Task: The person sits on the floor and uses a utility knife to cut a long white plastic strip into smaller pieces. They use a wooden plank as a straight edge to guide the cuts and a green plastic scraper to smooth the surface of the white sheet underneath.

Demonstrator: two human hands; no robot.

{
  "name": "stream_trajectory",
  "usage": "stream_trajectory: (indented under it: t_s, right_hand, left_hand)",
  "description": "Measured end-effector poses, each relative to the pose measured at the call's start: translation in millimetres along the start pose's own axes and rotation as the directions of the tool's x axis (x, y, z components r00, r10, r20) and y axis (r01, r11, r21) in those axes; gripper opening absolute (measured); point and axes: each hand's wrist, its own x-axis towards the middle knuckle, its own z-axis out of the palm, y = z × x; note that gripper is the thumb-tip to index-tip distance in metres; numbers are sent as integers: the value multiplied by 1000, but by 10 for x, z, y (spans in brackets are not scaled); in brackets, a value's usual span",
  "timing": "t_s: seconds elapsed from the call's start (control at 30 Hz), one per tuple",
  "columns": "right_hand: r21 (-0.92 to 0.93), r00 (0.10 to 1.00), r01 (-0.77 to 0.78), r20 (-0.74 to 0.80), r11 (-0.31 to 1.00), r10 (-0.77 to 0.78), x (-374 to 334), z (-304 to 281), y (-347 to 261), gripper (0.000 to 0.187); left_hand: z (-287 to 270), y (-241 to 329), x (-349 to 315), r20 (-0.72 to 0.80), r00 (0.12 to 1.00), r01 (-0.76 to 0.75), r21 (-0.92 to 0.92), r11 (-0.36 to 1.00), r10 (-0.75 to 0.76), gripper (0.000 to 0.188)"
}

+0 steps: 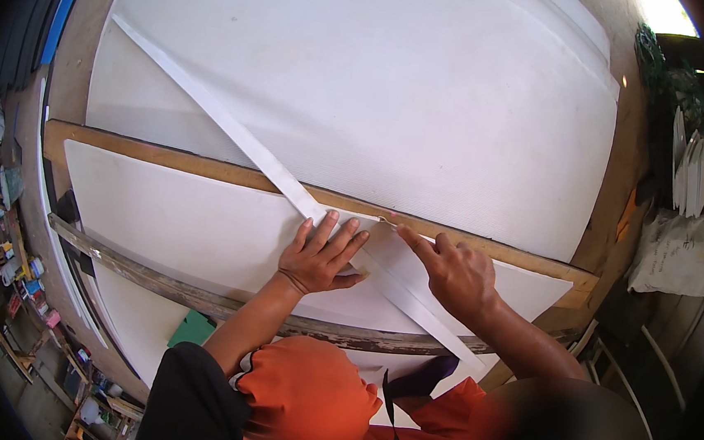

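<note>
My left hand (322,255) lies flat with its fingers spread, pressing on a white sheet (163,205) and on a long narrow white strip (226,134). The strip crosses the work at a slant, passes beneath this hand and comes out again toward the lower right. My right hand (457,276) is closed, its index finger stretched along a small thin tool (387,221). The tool's tip meets the sheet's far edge, just right of the left fingertips; its exact kind is too small to make out. Along that edge runs a brown wooden batten (483,240).
Beyond the batten lies a large white panel (362,88). A worn wooden bar (157,279) crosses nearer to me, with a green piece (192,329) beside it. Cluttered shelves (29,277) stand at left. At right hang white slats (691,172) above a whitish sack (673,254).
</note>
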Motion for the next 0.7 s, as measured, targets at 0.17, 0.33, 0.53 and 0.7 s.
stream_trajectory:
  t_s: [0.17, 0.33, 0.53, 0.7]
  right_hand:
    - [5, 999, -25, 40, 1000, 25, -130, -82, 188, 64]
    - [445, 964, -204, -63, 872, 258, -153, -63, 291, 34]
    - [519, 882, -432, 70, 738, 467, 516, 205, -50, 31]
    - [476, 797, -392, -253, 787, 549, 798, 531, 8, 37]
  left_hand:
    - [10, 8, 5, -10, 1000, 1, -7, 1000, -2, 71]
    - [29, -2, -29, -14, 1000, -2, 0, 1000, 2, 72]
    - [52, 2, -37, -16, 1000, -8, 19, 1000, 8, 73]
    - [15, 1, -26, 13, 1000, -13, -1, 1000, 13, 75]
